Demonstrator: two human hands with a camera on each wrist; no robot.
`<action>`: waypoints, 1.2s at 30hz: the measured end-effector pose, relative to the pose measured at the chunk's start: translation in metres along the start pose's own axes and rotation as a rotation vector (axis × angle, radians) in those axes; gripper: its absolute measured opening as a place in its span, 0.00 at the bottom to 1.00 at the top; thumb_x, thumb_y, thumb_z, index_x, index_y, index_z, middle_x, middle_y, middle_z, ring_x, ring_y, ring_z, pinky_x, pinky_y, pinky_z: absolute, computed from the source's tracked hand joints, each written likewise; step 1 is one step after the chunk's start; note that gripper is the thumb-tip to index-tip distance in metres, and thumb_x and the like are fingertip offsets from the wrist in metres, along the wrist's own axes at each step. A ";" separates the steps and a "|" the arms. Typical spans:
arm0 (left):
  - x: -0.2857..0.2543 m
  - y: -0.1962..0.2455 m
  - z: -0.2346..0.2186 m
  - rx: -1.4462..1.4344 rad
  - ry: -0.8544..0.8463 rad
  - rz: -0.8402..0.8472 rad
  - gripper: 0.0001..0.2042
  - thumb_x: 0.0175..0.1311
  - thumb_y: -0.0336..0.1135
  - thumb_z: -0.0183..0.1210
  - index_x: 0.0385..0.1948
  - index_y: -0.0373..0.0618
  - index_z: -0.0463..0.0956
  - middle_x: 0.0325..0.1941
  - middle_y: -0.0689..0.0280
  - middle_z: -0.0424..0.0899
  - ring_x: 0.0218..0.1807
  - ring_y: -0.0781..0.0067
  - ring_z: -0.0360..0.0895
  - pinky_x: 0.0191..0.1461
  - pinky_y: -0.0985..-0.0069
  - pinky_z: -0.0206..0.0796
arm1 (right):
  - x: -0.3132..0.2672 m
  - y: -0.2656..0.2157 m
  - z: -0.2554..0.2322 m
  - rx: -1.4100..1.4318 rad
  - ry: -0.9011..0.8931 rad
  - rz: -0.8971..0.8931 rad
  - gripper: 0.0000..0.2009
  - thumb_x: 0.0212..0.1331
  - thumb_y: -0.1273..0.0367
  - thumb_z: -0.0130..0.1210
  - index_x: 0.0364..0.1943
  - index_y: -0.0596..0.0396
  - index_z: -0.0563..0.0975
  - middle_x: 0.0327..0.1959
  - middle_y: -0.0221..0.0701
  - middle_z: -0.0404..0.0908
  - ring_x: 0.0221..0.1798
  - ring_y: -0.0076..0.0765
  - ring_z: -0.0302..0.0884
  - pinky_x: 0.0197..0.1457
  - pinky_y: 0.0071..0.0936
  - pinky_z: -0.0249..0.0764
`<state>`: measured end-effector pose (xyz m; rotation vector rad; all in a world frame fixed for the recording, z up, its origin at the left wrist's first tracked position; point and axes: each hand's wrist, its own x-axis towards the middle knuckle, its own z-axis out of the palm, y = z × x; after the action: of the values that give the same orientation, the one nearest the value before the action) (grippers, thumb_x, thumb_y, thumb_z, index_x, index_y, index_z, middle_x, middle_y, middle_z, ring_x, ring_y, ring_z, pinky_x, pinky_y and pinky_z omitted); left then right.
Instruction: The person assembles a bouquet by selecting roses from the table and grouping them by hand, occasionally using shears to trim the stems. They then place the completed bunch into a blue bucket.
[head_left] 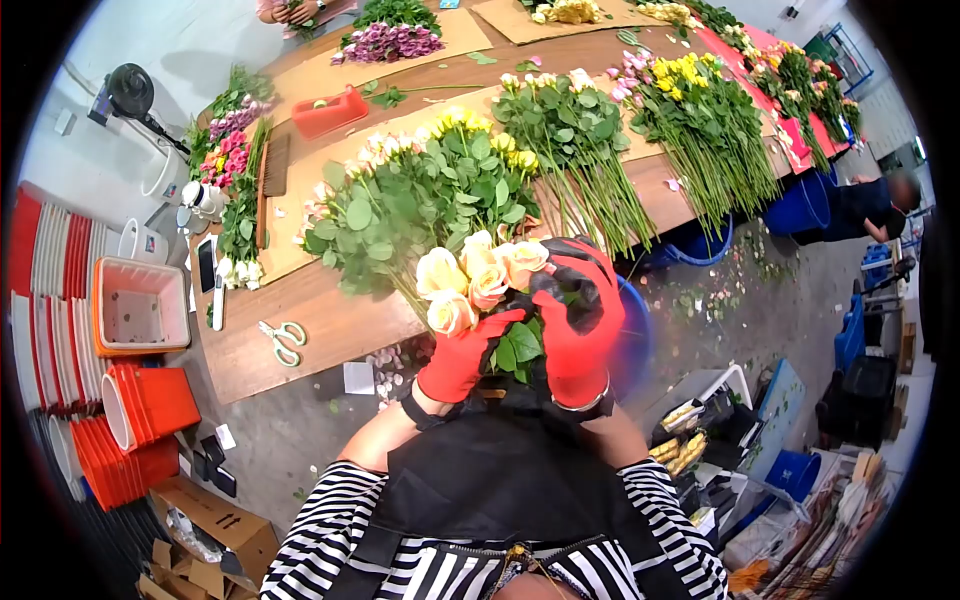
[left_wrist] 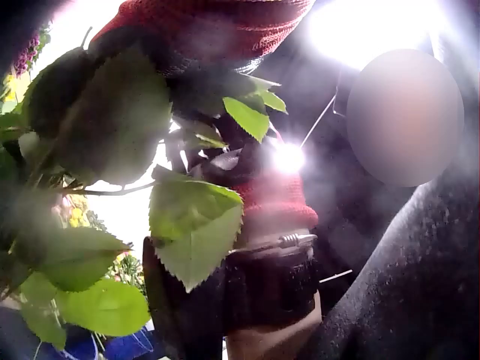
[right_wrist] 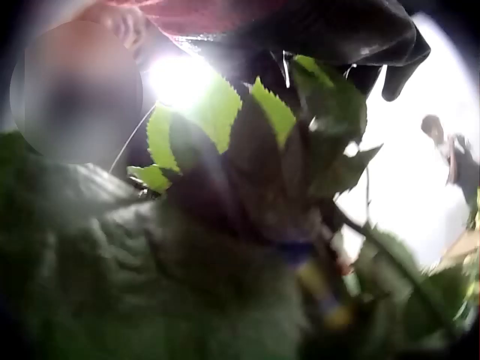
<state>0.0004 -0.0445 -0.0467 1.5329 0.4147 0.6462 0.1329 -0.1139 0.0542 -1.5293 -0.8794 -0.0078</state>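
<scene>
Several peach roses [head_left: 482,278] form a cluster in front of the person's chest in the head view. My left hand [head_left: 462,362], in a red glove with black fingers, grips the bunch just under the blooms. In a matching glove, my right hand [head_left: 585,320] curls around the right side, fingertips at the rightmost rose [head_left: 525,262]. Green leaves [head_left: 520,348] hang between the two hands. Leaves [left_wrist: 196,221] also fill much of the left wrist view, below a red glove [left_wrist: 210,30]. Black glove fingers [right_wrist: 360,34] top the right wrist view, over blurred foliage [right_wrist: 150,270].
On the wooden table [head_left: 300,340] lie bunches of peach and yellow roses [head_left: 430,180], more bundles [head_left: 700,130] and scissors [head_left: 283,342]. Blue buckets [head_left: 632,335] stand by its edge. Orange bins [head_left: 140,305] are stacked at left. Another person [head_left: 875,208] is at right.
</scene>
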 end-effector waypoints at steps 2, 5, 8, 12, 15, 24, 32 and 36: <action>-0.002 -0.001 0.002 -0.056 0.013 -0.017 0.10 0.62 0.24 0.52 0.44 0.36 0.77 0.49 0.58 0.84 0.53 0.71 0.76 0.54 0.75 0.69 | -0.005 0.004 0.002 0.389 0.038 0.295 0.08 0.51 0.76 0.59 0.37 0.60 0.79 0.43 0.34 0.81 0.49 0.37 0.75 0.60 0.33 0.66; 0.000 0.002 -0.006 0.165 -0.055 0.137 0.08 0.61 0.25 0.55 0.41 0.39 0.77 0.53 0.58 0.82 0.53 0.68 0.76 0.56 0.72 0.68 | -0.008 0.022 0.002 0.618 0.133 0.486 0.09 0.63 0.70 0.50 0.36 0.63 0.78 0.44 0.37 0.81 0.48 0.31 0.76 0.59 0.29 0.66; 0.004 0.002 -0.013 0.303 -0.090 0.351 0.09 0.59 0.27 0.58 0.42 0.43 0.77 0.54 0.61 0.80 0.54 0.65 0.76 0.60 0.68 0.66 | 0.006 0.032 -0.028 0.614 -0.218 0.270 0.20 0.68 0.58 0.45 0.42 0.65 0.77 0.46 0.43 0.81 0.51 0.41 0.76 0.61 0.34 0.66; 0.002 -0.009 -0.007 0.232 -0.099 0.250 0.11 0.57 0.26 0.58 0.43 0.45 0.78 0.54 0.65 0.81 0.55 0.66 0.76 0.61 0.69 0.65 | 0.019 0.017 -0.040 0.117 -0.268 -0.049 0.28 0.45 0.61 0.69 0.52 0.60 0.76 0.60 0.41 0.69 0.65 0.43 0.65 0.66 0.40 0.62; 0.002 0.003 -0.005 0.509 -0.131 0.287 0.12 0.57 0.26 0.58 0.43 0.46 0.79 0.55 0.67 0.81 0.57 0.65 0.75 0.61 0.69 0.65 | 0.022 -0.005 -0.025 -0.016 -0.220 0.026 0.18 0.44 0.73 0.66 0.44 0.59 0.79 0.53 0.40 0.75 0.62 0.43 0.67 0.64 0.36 0.64; 0.007 0.003 -0.011 0.395 -0.065 0.448 0.16 0.53 0.29 0.64 0.46 0.43 0.78 0.51 0.63 0.81 0.52 0.63 0.78 0.55 0.68 0.70 | -0.003 0.047 -0.011 0.876 0.058 0.422 0.08 0.61 0.73 0.46 0.38 0.63 0.74 0.44 0.40 0.79 0.48 0.36 0.75 0.57 0.31 0.68; 0.037 0.027 -0.036 -1.114 0.164 -0.356 0.18 0.66 0.37 0.54 0.56 0.45 0.70 0.54 0.63 0.77 0.54 0.64 0.75 0.58 0.69 0.69 | -0.017 0.068 -0.049 0.357 -0.629 0.325 0.47 0.48 0.62 0.67 0.71 0.61 0.52 0.73 0.40 0.55 0.76 0.40 0.50 0.76 0.34 0.45; 0.072 0.057 -0.031 -0.317 0.108 0.127 0.18 0.71 0.39 0.47 0.58 0.41 0.66 0.53 0.63 0.76 0.54 0.68 0.75 0.58 0.73 0.69 | -0.048 0.070 -0.053 -0.070 -0.934 0.455 0.52 0.41 0.59 0.74 0.70 0.62 0.55 0.70 0.44 0.60 0.71 0.39 0.58 0.71 0.33 0.56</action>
<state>0.0299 0.0203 0.0192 1.2321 0.2814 0.8547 0.1606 -0.1766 -0.0187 -1.7727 -1.2169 1.0863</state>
